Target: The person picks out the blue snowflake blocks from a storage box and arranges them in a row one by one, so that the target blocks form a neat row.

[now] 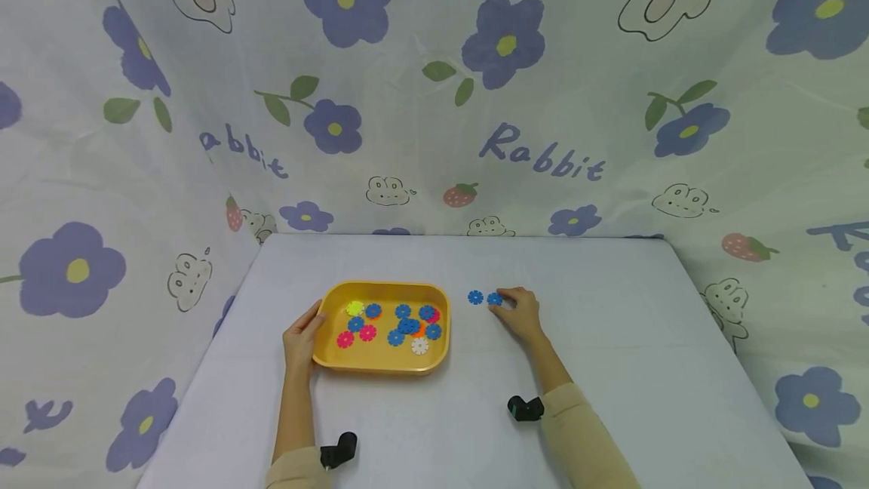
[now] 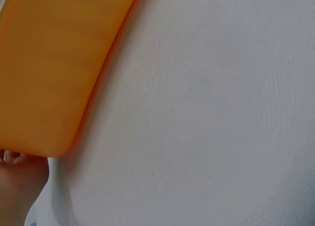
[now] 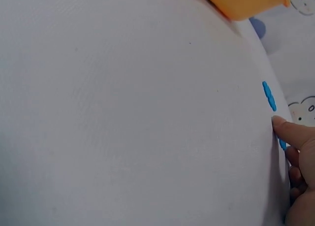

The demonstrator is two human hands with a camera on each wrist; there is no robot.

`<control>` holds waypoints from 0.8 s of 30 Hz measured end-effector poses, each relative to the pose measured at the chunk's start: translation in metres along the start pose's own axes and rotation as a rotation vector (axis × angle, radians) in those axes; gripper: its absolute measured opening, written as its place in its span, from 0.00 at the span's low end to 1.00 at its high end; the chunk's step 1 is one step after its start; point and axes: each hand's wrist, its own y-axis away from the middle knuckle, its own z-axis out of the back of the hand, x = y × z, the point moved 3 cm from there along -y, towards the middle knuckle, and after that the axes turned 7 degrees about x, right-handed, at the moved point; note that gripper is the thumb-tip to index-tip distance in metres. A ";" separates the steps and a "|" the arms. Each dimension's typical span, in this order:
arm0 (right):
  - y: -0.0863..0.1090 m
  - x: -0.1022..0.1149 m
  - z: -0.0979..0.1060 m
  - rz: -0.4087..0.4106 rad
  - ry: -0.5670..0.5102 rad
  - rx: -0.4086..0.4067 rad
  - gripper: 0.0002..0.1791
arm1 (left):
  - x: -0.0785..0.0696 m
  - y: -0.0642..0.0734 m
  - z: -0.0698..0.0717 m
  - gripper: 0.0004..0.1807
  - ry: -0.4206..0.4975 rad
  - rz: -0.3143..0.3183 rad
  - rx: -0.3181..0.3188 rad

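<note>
One thin blue flower-shaped disc (image 1: 494, 298)

The head view looks forward and down over the white table (image 1: 679, 398), far enough back to frame the left hand (image 1: 302, 334), right hand (image 1: 521, 314) and printed backdrop (image 1: 421, 123); the left wrist view faces the outer wall of the yellow tray (image 2: 54, 78) from close by, its hand at the lower left; the right wrist view looks low across the table, its hand at the right edge; all three share the tray, head and right wrist also two blue discs (image 1: 475, 297).
</note>
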 end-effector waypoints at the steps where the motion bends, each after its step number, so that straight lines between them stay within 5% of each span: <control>1: 0.000 0.000 0.000 -0.003 0.003 0.002 0.21 | 0.000 0.000 0.000 0.27 -0.003 -0.004 0.003; 24: 0.004 -0.001 -0.003 -0.065 -0.144 -0.072 0.23 | -0.003 0.001 -0.002 0.25 -0.011 -0.003 -0.004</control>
